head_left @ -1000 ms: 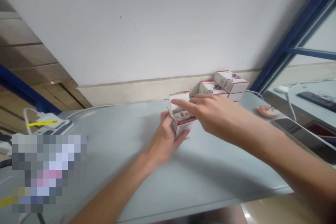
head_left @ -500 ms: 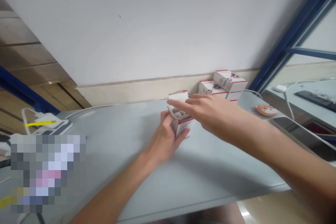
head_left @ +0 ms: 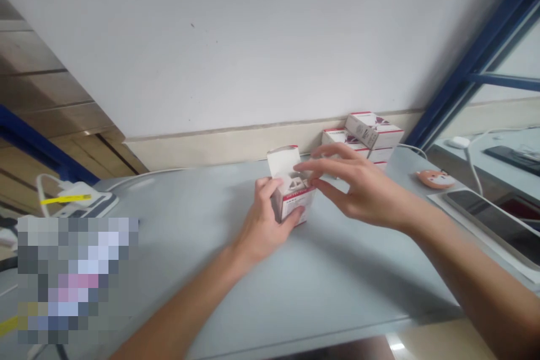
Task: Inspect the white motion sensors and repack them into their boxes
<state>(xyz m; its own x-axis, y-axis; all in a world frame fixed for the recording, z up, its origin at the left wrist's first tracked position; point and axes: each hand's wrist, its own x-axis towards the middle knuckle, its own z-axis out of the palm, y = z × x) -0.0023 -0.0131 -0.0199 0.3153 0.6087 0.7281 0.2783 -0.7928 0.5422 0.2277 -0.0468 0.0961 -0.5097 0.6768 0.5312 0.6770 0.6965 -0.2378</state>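
My left hand (head_left: 265, 219) is shut around a small white carton (head_left: 294, 208) with red trim, holding it upright on or just above the table. The carton's white top flap (head_left: 282, 160) stands open, and something pale sits in the opening, too small to name. My right hand (head_left: 356, 185) hovers at the carton's far side with its fingers spread. Its fingertips are at the opening, and I cannot tell whether they touch it. Behind it, further white-and-red cartons (head_left: 371, 130) are stacked against the wall.
The carton stands on a pale grey-blue table (head_left: 177, 219) below a white wall. At the right are an orange fox-shaped pad (head_left: 435, 179) and a dark tablet or phone (head_left: 489, 228). A white device with a yellow strip (head_left: 71, 202) is at the left, beside a pixelated patch.
My right hand has drawn back from across the flap and its fingers have spread. The flap now stands more upright and the carton's front shows more. My left hand's grip is unchanged.
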